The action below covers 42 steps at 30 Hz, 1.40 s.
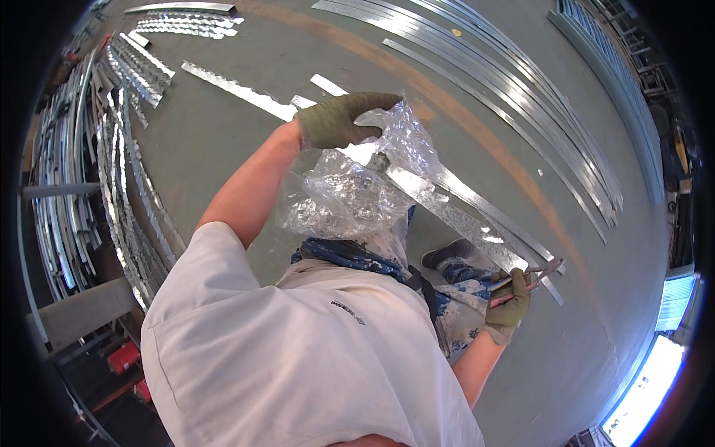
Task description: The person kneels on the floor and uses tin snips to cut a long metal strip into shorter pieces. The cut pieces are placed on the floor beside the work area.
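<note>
My left hand (335, 121), in an olive work glove, has its fingers and thumb curled round a crumpled sheet of clear plastic film (335, 195), part of which stands up beyond the fingers (412, 141). Beneath the film runs a shiny galvanized metal strip (439, 205), slanting down toward my right hand. Also gloved, my right hand (508, 307) is closed on the reddish handles of a pair of snips (550, 268). Their jaws point right, beside the strip's end; whether they touch it I cannot tell. The palm side of the right hand is hidden.
Long flat metal strips (491, 71) lie on the grey floor at the far right. Jagged metal strips (186, 26) lie at the far left. A rack of metal lengths (67, 179) stands on the left, with red objects (124, 357) below. My bent leg and shoe (449, 253) are near the strip.
</note>
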Each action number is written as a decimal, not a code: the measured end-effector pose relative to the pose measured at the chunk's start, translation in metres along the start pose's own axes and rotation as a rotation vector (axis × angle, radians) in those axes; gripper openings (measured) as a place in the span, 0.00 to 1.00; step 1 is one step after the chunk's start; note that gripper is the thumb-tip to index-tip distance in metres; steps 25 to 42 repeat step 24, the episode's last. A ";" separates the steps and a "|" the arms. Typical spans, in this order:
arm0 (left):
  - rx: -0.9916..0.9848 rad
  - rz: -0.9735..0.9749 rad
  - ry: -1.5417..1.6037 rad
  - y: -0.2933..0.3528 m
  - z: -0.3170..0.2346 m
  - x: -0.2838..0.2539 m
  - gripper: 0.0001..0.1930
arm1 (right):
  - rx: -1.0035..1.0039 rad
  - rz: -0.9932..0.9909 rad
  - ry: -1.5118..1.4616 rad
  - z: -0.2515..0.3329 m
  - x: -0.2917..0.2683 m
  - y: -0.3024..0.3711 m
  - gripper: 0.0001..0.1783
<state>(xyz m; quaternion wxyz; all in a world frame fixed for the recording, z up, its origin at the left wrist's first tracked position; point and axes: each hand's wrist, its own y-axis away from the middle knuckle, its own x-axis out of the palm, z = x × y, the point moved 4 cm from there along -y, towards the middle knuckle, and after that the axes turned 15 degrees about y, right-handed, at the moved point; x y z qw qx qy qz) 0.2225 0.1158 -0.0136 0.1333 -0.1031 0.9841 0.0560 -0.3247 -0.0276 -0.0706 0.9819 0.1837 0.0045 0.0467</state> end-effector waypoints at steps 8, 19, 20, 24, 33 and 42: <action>-0.054 0.221 -0.201 -0.031 -0.068 0.032 0.30 | -0.008 0.000 -0.007 0.008 0.004 0.003 0.24; -0.060 0.023 -0.475 -0.201 0.021 0.012 0.15 | -0.040 0.018 -0.095 0.012 0.015 0.006 0.25; -0.076 -0.024 -0.458 -0.213 0.035 0.008 0.17 | -0.043 0.015 -0.089 0.013 0.016 0.007 0.27; -0.072 -0.093 -0.455 -0.265 0.095 -0.011 0.21 | -0.043 0.031 -0.064 0.012 0.015 0.006 0.30; -0.072 -0.093 -0.455 -0.265 0.095 -0.011 0.21 | -0.043 0.031 -0.064 0.012 0.015 0.006 0.30; -0.072 -0.093 -0.455 -0.265 0.095 -0.011 0.21 | -0.043 0.031 -0.064 0.012 0.015 0.006 0.30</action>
